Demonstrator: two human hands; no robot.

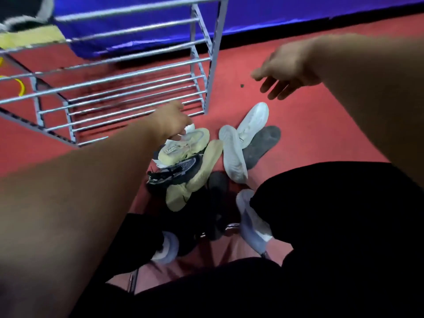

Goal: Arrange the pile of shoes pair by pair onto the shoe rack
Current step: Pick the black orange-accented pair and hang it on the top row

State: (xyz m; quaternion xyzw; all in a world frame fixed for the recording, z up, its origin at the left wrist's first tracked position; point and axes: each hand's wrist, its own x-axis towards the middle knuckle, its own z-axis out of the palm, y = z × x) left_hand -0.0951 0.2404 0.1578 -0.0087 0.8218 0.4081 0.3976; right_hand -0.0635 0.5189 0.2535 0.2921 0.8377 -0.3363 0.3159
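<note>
A pile of shoes lies on the red floor in front of me. On its far side is a pale yellow sneaker (185, 145), and my left hand (173, 121) reaches down onto its heel end, fingers curled at its collar. Under it lie a black mesh sneaker (174, 172) and a second pale yellow shoe (195, 180) sole up. To the right are two white shoes (252, 121) (232, 154) and a dark grey sole (261, 145). My right hand (284, 70) hovers open above the floor, holding nothing. The metal shoe rack (128, 88) stands at the upper left.
A blue padded wall (275, 12) runs behind the rack. My dark trouser legs (332, 214) and my own white shoes (250, 216) frame the pile from below. A yellow cord (20, 87) lies at the far left. Something dark and white (25, 19) sits on the rack's top left.
</note>
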